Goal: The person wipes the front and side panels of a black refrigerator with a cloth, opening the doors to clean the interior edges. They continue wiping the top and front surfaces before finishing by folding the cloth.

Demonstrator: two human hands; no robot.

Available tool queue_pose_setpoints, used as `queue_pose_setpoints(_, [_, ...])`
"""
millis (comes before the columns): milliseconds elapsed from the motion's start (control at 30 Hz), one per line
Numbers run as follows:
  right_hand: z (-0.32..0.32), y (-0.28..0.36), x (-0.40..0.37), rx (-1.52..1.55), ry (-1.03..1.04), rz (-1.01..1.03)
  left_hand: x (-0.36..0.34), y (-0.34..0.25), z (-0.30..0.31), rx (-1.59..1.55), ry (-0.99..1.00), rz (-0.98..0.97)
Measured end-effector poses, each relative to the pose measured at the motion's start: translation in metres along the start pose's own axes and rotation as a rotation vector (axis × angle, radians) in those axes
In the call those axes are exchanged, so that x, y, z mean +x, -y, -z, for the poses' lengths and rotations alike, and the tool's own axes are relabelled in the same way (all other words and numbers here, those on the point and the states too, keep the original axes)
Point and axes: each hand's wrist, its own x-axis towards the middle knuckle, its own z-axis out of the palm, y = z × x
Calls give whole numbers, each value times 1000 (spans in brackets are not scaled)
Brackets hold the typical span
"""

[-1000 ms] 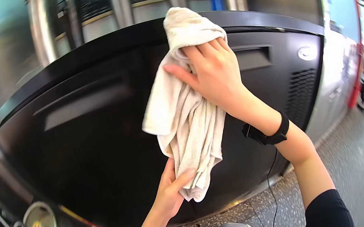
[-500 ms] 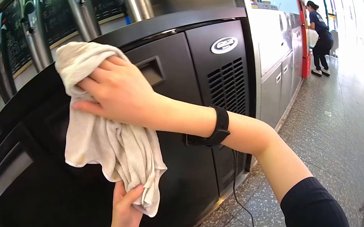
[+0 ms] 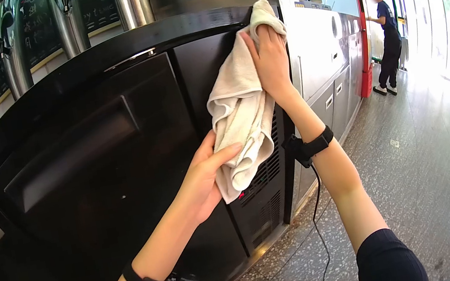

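Note:
A cream towel [image 3: 238,93] hangs between my two hands in front of the black refrigerated cabinet [image 3: 116,236]. My right hand [image 3: 272,67] grips its bunched upper end at the right end of the dark countertop edge [image 3: 120,49]. Lower down, my left hand [image 3: 205,172] has the loose, folded end of the towel between thumb and fingers. The cloth covers the upper right panel and part of the vent grille [image 3: 269,172]. Dark bands with small devices circle both of my forearms.
Metal posts [image 3: 70,23] rise behind the counter, with chalkboards [image 3: 43,31] beyond. Steel cabinets [image 3: 322,64] continue to the right. Another person [image 3: 386,39] stands by the far doorway. A thin cable [image 3: 317,226] hangs from my right wristband above the speckled floor [image 3: 404,182].
My right hand has carried the towel rightward along the cabinet to its right end, and my left hand has risen with it. The view has shifted right; the other person has turned toward the doorway.

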Motion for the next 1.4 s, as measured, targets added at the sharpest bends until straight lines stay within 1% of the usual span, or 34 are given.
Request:
queue_pose_setpoints(133, [-5,-27,2,33,0,-80,26,11,-9,-10,20,0])
queue_pose_setpoints(200, [-15,-38,3,7,-34,-96,35,17,-10,-16,11,-35])
queue_pose_setpoints(267, [-26,-44,3,15,-110,-183,40,19,-11,-29,-2,-64])
queue_pose_setpoints(300, [-28,-44,4,-10,-135,-163,40,18,-12,-27,-10,-64])
queue_pose_setpoints(400, [-15,-31,5,110,-115,-156,30,14,-18,-16,-44,-67])
queue_pose_setpoints(467, [-11,-25,6,157,-104,-75,20,7,-22,-19,-66,-58])
queue_pose_setpoints(533, [-1,-9,6,185,44,-45,8,7,-20,-12,-93,-36])
queue_pose_setpoints(667, [4,20,5,271,25,171,-14,16,-13,9,-130,-2])
queue_pose_setpoints(700, [3,28,4,301,12,199,-21,18,-11,-2,-139,2])
queue_pose_setpoints(733, [6,34,5,296,40,227,-29,17,-9,-14,-154,3])
queue_pose_setpoints(833, [8,61,14,304,115,323,-50,10,-3,-52,-134,-46])
queue_pose_setpoints(933, [2,99,24,281,120,447,-78,-4,11,-50,-142,-102])
queue_pose_setpoints(1000, [5,128,28,282,128,513,-102,-12,15,-92,-111,-127])
queue_pose_setpoints(1067, [8,152,34,234,204,524,-122,-25,25,-105,-113,-139])
queue_pose_setpoints(1133, [10,180,37,211,232,582,-144,-33,40,-113,-119,-150])
queue_pose_setpoints(1233, [13,229,41,174,275,609,-176,-41,54,-123,-106,-133])
queue_pose_setpoints(1333, [15,276,42,196,302,650,-213,-45,63,-134,-107,-169])
queue_pose_setpoints(1367, [13,293,42,203,262,689,-225,-49,68,-123,-100,-177])
queue_pose_setpoints(1400, [12,310,43,228,265,701,-239,-52,72,-117,-114,-186])
